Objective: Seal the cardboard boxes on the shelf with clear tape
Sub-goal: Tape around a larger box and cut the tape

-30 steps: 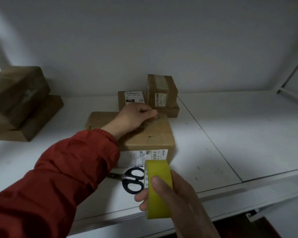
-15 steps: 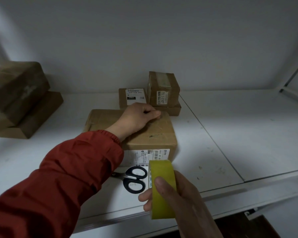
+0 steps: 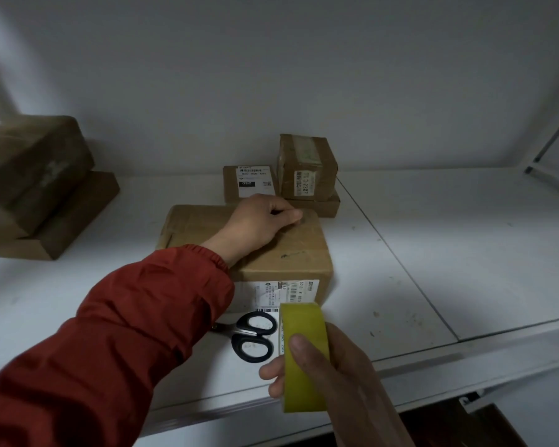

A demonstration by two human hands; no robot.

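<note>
Head view: I am looking down at the white shelf (image 3: 433,253), where the large box (image 3: 281,262) is sitting mid-shelf.
Left hand: the left hand (image 3: 262,221) is resting on the lid toward 1 o'clock, fingers curling under and thumb pressing flat. I cannot tell whether it is pinching a tape end.
Right hand: the right hand (image 3: 339,382) is gripping the tape roll (image 3: 304,343) at 6 o'clock of the box, thumb on its outer face.
Tape risk: no strip is showing between roll and lid, so I am judging that a free end could be folding onto itself or landing off the seam.
Box risk: light cardboard may be sliding on the smooth shelf if the pressing hand is lifting.
Scissors risk: the scissors (image 3: 254,337) are lying beside the roll and could be getting knocked toward the edge.
Materials: the cardboard is looking brown, matte and creased, with paper labels. The roll is looking like a smooth yellowish ring. The scissors are showing black plastic loops.
Others: small boxes (image 3: 307,166) are waiting at 12 o'clock, and stacked boxes (image 3: 36,175) at 9 o'clock.
</note>
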